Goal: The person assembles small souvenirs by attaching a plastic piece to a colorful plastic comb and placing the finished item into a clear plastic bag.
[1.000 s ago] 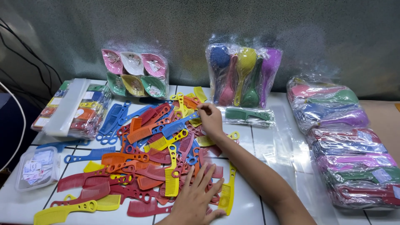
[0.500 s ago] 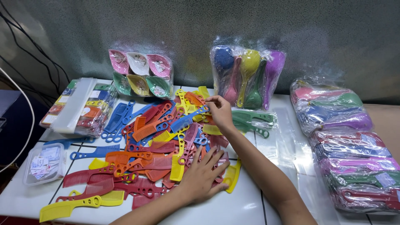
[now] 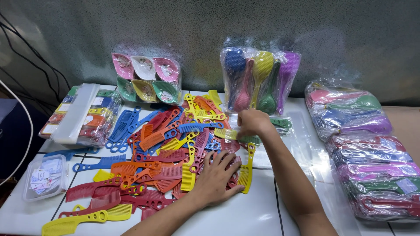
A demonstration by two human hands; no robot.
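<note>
Sorting loose combs
Your right hand (image 3: 253, 123) has shifted toward 3 o'clock, now pinching a yellow comb (image 3: 227, 134); your left hand (image 3: 217, 178) stays flat, fingers spread, on the comb pile (image 3: 162, 148).

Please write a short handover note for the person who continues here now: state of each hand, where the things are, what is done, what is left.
Left hand: flat, palm down, on the loose comb pile.
Right hand: closed on a yellow-green comb at the pile's far right edge.
Things: bagged comb stacks on the right, bagged hairbrushes against the wall.
Done: several stacks already bagged.
Left: many loose combs on the white table.
</note>
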